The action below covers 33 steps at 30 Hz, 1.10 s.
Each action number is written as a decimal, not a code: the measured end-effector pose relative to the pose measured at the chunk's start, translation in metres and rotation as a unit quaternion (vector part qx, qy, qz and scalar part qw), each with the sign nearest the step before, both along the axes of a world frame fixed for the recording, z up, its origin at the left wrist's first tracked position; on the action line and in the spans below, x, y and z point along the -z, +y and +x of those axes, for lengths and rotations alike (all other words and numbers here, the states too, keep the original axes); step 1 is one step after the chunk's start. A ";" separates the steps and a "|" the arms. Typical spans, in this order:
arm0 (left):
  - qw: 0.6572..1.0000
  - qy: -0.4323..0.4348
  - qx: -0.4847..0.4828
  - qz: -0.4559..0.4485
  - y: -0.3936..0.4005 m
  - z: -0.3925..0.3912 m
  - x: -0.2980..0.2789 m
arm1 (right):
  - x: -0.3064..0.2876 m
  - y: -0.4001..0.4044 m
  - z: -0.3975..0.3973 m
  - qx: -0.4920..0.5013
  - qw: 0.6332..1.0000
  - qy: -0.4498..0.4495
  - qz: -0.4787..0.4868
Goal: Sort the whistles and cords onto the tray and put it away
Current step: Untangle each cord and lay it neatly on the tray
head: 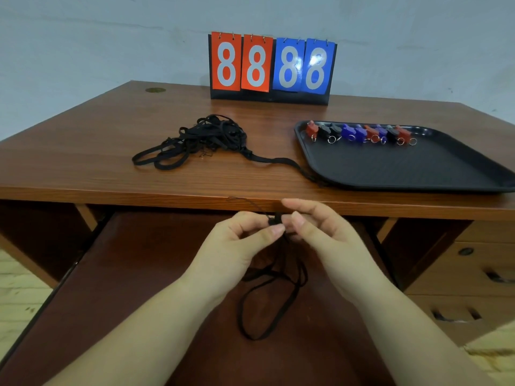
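Note:
A black tray (390,168) lies on the right of the wooden desk, with several red, black and blue whistles (359,133) lined along its far edge. A tangled heap of black cords (206,140) lies at the desk's middle, one strand trailing to the tray's near left corner. Below the desk's front edge, my left hand (239,240) and my right hand (320,229) pinch the small black fitting of one black cord (273,302); its loop hangs down between my wrists.
A flip scoreboard (271,66) showing 8s in red and blue stands at the desk's back. The pull-out shelf (139,274) under the desk is extended beneath my arms. Drawers (468,274) sit at the lower right.

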State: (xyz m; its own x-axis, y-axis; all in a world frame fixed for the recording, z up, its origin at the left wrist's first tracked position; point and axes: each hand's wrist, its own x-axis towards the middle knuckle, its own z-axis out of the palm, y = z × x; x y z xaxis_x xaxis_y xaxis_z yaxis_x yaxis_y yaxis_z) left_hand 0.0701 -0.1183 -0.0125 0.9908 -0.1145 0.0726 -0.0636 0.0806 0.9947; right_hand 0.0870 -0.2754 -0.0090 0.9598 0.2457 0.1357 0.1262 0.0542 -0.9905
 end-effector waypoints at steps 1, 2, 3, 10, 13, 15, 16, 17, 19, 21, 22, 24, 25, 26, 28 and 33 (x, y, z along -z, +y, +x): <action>1.000 -0.010 -0.016 0.007 0.001 0.000 0.000 | 0.001 0.001 0.000 -0.020 1.000 0.015 -0.011; 0.999 -0.016 -0.029 0.012 0.001 0.001 0.001 | 0.003 0.002 -0.001 -0.044 0.998 0.028 -0.018; 0.999 -0.019 -0.038 0.011 0.001 0.001 0.002 | 0.004 0.003 -0.002 -0.069 0.997 0.037 -0.022; 0.995 -0.006 -0.089 -0.052 0.001 0.003 0.000 | 0.003 0.008 -0.001 -0.113 0.984 0.117 0.069; 0.988 0.011 -0.117 -0.097 0.004 0.007 -0.001 | 0.000 0.004 0.002 -0.084 0.987 0.112 0.076; 0.983 0.016 -0.129 -0.126 0.006 0.009 -0.002 | -0.002 0.001 0.003 -0.077 0.990 0.096 0.065; 0.981 0.018 -0.133 -0.138 0.005 0.009 -0.003 | -0.003 -0.001 0.003 -0.077 0.992 0.086 0.058; 0.979 0.018 -0.137 -0.147 0.005 0.010 -0.003 | -0.004 -0.004 0.003 -0.077 0.993 0.078 0.051; 0.976 0.019 -0.138 -0.166 0.005 0.009 -0.005 | -0.006 -0.010 0.005 -0.075 0.995 0.062 0.035; 0.972 0.019 -0.142 -0.184 0.007 0.010 -0.007 | -0.009 -0.018 0.009 -0.074 0.996 0.044 0.016; 0.971 0.017 -0.145 -0.190 0.009 0.010 -0.009 | -0.011 -0.023 0.010 -0.079 0.996 0.031 0.004; 0.968 0.012 -0.154 -0.198 0.012 0.011 -0.012 | -0.019 -0.031 0.011 -0.089 0.995 0.007 -0.040; 0.966 0.010 -0.159 -0.202 0.014 0.012 -0.014 | -0.023 -0.034 0.012 -0.089 0.993 -0.002 -0.072; 0.965 0.008 -0.165 -0.205 0.015 0.012 -0.015 | -0.028 -0.037 0.012 -0.086 0.991 -0.012 -0.100; 0.962 -0.001 -0.178 -0.208 0.019 0.013 -0.017 | -0.037 -0.043 0.013 -0.072 0.989 -0.025 -0.129; 0.961 -0.027 -0.187 -0.203 0.025 0.014 -0.018 | -0.055 -0.055 0.012 -0.019 0.989 -0.027 -0.143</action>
